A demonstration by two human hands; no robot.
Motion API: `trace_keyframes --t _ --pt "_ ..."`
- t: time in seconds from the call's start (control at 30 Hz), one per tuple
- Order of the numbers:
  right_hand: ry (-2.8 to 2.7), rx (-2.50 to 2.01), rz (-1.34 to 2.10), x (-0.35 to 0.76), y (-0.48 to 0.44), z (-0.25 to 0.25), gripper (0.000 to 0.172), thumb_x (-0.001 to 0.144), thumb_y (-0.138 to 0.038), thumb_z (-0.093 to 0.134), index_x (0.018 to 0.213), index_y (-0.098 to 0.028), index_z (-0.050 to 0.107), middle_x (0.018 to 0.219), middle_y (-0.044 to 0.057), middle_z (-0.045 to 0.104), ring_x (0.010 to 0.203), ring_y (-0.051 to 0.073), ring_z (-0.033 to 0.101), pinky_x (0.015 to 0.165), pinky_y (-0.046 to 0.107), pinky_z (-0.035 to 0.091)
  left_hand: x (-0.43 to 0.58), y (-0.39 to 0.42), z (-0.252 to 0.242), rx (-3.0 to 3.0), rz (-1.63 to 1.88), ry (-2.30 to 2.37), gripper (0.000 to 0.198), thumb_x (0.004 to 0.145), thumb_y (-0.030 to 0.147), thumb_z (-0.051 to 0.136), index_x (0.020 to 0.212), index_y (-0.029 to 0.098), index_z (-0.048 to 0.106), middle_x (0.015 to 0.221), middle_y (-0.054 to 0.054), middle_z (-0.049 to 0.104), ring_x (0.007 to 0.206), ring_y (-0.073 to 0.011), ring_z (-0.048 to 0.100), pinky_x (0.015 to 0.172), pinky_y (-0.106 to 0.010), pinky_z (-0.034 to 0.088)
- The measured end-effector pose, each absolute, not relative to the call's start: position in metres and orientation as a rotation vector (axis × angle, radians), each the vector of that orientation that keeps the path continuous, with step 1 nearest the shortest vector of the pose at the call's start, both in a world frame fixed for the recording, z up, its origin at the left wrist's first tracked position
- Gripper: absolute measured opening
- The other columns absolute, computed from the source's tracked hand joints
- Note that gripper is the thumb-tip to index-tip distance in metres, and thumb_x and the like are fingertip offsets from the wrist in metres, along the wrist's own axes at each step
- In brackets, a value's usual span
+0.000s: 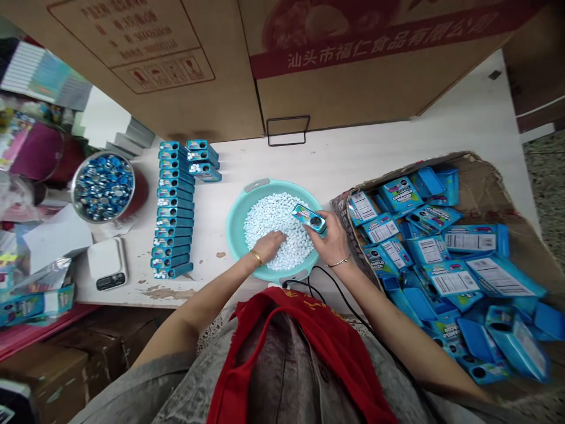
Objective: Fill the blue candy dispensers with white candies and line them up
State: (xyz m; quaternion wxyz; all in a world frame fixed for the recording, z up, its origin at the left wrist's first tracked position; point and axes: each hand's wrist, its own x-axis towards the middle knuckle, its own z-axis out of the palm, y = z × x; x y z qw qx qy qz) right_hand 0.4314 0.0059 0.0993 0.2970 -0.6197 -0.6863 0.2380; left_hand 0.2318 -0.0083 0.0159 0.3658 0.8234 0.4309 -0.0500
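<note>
My right hand (331, 238) grips a small blue candy box (309, 218), tilted over the right side of a turquoise plastic basin (236, 227). A dark round opening shows in the end of the box nearest my fingers. Small white candies (273, 206) fill the basin. My left hand (268, 244) is down among them with its fingers drawn together; its fingertips are partly hidden in the heap. To the left of the basin, blue candy boxes (174, 215) stand packed in a long row, with white candies showing at their left ends. Three more boxes (203, 159) form a short second row.
A torn cardboard carton (472, 165) on the right holds many loose blue boxes (430, 250). Left are a bowl of shiny blue-and-silver pieces (103, 187) and a white scale (107, 263). Large cartons (335, 97) wall off the back. Black cables (342, 291) run near my right wrist.
</note>
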Motion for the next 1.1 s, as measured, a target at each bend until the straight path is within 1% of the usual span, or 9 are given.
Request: trace_keyframes --t 0.1,0.2,0.3,0.4,0.53,0.7,0.83,0.97,1.1 --pt "-1.800 -1.655 0.620 0.434 0.007 0.099 0.031 0.087 -0.040 0.057 0.109 -0.020 0.050 0.099 0.009 0.060 0.095 0.026 0.059 0.084 0.041 0.049 0.225 -0.015 0.021 1.980 -0.024 1.016 0.042 0.082 0.007 0.048 0.123 0.015 0.052 0.122 -0.011 0.058 0.113 -0.0200 0.055 0.098 -0.033 0.045" --pt "-1.818 -1.658 0.590 0.436 0.007 0.096 0.031 0.087 -0.041 0.057 0.110 -0.021 0.050 0.099 0.009 0.059 0.094 0.026 0.059 0.082 0.041 0.050 0.208 -0.011 0.039 1.867 0.105 0.992 0.036 0.084 0.014 0.051 0.120 0.015 0.052 0.117 -0.011 0.060 0.107 -0.0188 0.057 0.094 -0.033 0.046" --pt "-1.860 -1.637 0.569 0.435 0.006 0.093 0.029 0.088 -0.038 0.056 0.110 -0.020 0.050 0.099 0.010 0.060 0.095 0.026 0.058 0.083 0.040 0.049 0.186 -0.001 0.070 1.863 0.217 0.994 0.030 0.088 0.021 0.050 0.117 0.015 0.052 0.112 -0.012 0.061 0.102 -0.0185 0.058 0.091 -0.033 0.047" --pt "-1.930 -1.608 0.602 0.429 0.002 0.088 0.025 0.087 -0.031 0.054 0.109 -0.019 0.051 0.101 0.012 0.060 0.098 0.028 0.058 0.084 0.041 0.049 0.171 0.012 0.110 1.956 0.244 1.014 0.029 0.089 0.020 0.048 0.118 0.015 0.051 0.112 -0.012 0.060 0.105 -0.0189 0.057 0.092 -0.034 0.047" --pt "-2.034 -1.552 0.664 0.417 -0.004 0.083 0.028 0.084 -0.020 0.051 0.112 -0.019 0.051 0.105 0.013 0.060 0.103 0.029 0.056 0.088 0.043 0.048 0.177 0.029 0.159 2.181 -0.017 1.067 0.030 0.087 0.011 0.047 0.116 0.014 0.053 0.113 -0.012 0.060 0.107 -0.0203 0.057 0.093 -0.033 0.047" --pt "-2.092 -1.500 0.675 0.403 -0.010 0.081 0.035 0.079 -0.012 0.050 0.113 -0.018 0.052 0.107 0.013 0.061 0.105 0.028 0.055 0.092 0.043 0.047 0.220 0.034 0.210 2.375 -0.546 1.186 0.031 0.090 0.006 0.037 0.117 0.012 0.053 0.105 -0.012 0.061 0.093 -0.0217 0.062 0.073 -0.032 0.051" --pt "-2.091 -1.494 0.667 0.402 -0.012 0.078 0.036 0.079 -0.011 0.049 0.114 -0.019 0.050 0.107 0.012 0.061 0.105 0.028 0.055 0.091 0.043 0.048 0.243 0.028 0.236 2.463 -0.626 1.183 0.027 0.094 0.009 0.033 0.104 0.010 0.058 0.096 -0.014 0.061 0.092 -0.0246 0.061 0.071 -0.034 0.050" --pt "-2.068 -1.506 0.649 0.410 -0.010 0.074 0.029 0.084 -0.017 0.050 0.112 -0.018 0.050 0.104 0.013 0.061 0.102 0.029 0.057 0.086 0.042 0.050 0.222 0.037 0.221 2.478 -0.531 1.273 0.024 0.093 0.011 0.038 0.103 0.013 0.059 0.097 -0.011 0.060 0.093 -0.0232 0.059 0.071 -0.033 0.048" --pt "-2.028 -1.540 0.627 0.418 -0.007 0.074 0.025 0.086 -0.024 0.051 0.111 -0.019 0.051 0.102 0.012 0.061 0.099 0.029 0.058 0.083 0.041 0.050 0.191 0.053 0.144 2.392 -0.434 1.489 0.031 0.091 0.008 0.038 0.116 0.016 0.054 0.107 -0.011 0.058 0.096 -0.0227 0.056 0.074 -0.032 0.047"
